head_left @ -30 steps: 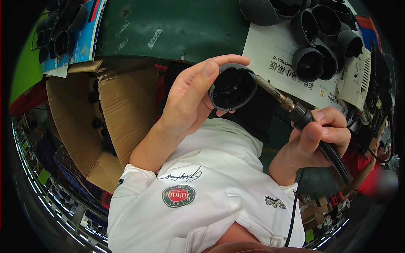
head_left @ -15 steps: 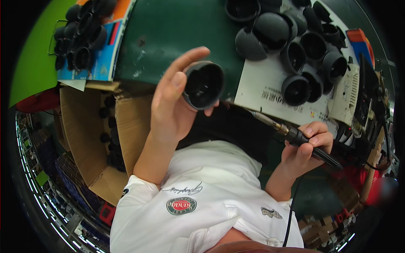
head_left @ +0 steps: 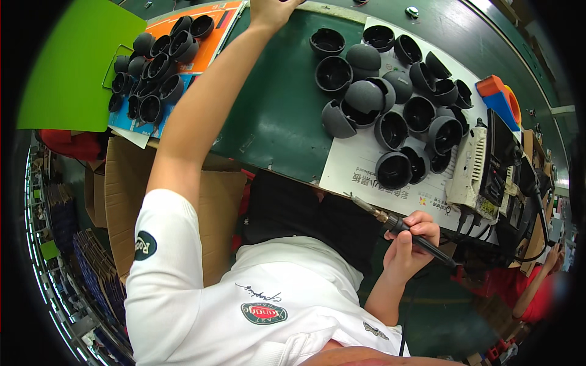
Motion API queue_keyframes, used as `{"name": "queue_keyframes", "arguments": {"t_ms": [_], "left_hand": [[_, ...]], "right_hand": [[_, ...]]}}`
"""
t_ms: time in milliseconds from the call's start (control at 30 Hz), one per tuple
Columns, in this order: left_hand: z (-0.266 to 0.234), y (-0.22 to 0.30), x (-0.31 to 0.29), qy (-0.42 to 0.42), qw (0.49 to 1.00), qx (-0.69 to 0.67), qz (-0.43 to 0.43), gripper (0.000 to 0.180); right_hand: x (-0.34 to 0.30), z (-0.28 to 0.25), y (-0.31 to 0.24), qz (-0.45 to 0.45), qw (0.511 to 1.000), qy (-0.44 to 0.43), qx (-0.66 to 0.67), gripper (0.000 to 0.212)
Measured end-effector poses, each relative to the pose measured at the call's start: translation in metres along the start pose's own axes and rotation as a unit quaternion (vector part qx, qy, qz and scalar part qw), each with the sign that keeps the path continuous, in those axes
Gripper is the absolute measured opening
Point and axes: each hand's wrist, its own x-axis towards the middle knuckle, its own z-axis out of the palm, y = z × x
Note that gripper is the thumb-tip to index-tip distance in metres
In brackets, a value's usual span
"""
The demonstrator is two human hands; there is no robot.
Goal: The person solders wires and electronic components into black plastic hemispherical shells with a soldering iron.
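Note:
My right hand [head_left: 410,247] is wrapped round the black handle of a soldering iron [head_left: 400,227]. The iron's metal tip points up and left, just off the near edge of the white board. My left arm is stretched far forward across the workbench, and my left hand [head_left: 268,13] is cut off by the top edge of the picture. Its fingers are mostly out of sight, so what they hold, if anything, does not show. Right of the arm, several dark grey half-round plastic shells [head_left: 392,171] lie on the white board [head_left: 342,168], some hollow side up, some dome up.
More shells [head_left: 160,65] are heaped on an orange and blue board [head_left: 210,52] at the left. At the right stands a soldering station [head_left: 473,174] beside an orange and blue holder [head_left: 500,100]. A cardboard box [head_left: 223,213] sits below the green bench [head_left: 268,134]. A co-worker's arm [head_left: 537,287] shows far right.
My left arm has reached forward from in front of my body to the far top, and the shell it held is out of clear view. The soldering iron has shifted slightly left and down.

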Motion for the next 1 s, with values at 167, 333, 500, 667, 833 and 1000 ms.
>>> {"name": "queue_keyframes", "arguments": {"t_ms": [167, 333, 500, 667, 833, 1000], "left_hand": [[0.031, -0.055, 0.038, 0.025, 0.998, 0.039, 0.049, 0.020], [0.021, -0.056, 0.021, 0.043, 0.975, -0.005, 0.216, 0.025], [-0.025, 0.023, -0.041, -0.290, 0.899, -0.099, 0.312, 0.068], [-0.041, 0.016, -0.056, -0.361, 0.875, 0.029, 0.322, 0.056], [-0.077, 0.025, -0.100, -0.225, 0.957, -0.142, 0.117, 0.042], [-0.106, 0.038, -0.199, -0.188, 0.933, -0.308, 0.000, 0.044]], "right_hand": [[-0.003, -0.004, -0.004, 0.018, 1.000, 0.008, -0.013, 0.025], [0.000, -0.009, -0.006, 0.011, 1.000, 0.013, -0.005, 0.026], [0.003, -0.016, 0.000, 0.010, 1.000, 0.021, 0.009, 0.028], [0.007, -0.009, 0.000, 0.026, 0.999, -0.027, 0.020, 0.029], [-0.003, -0.011, 0.004, 0.021, 0.999, -0.002, 0.034, 0.026], [-0.001, -0.003, 0.008, 0.059, 0.997, 0.023, 0.053, 0.031]]}}
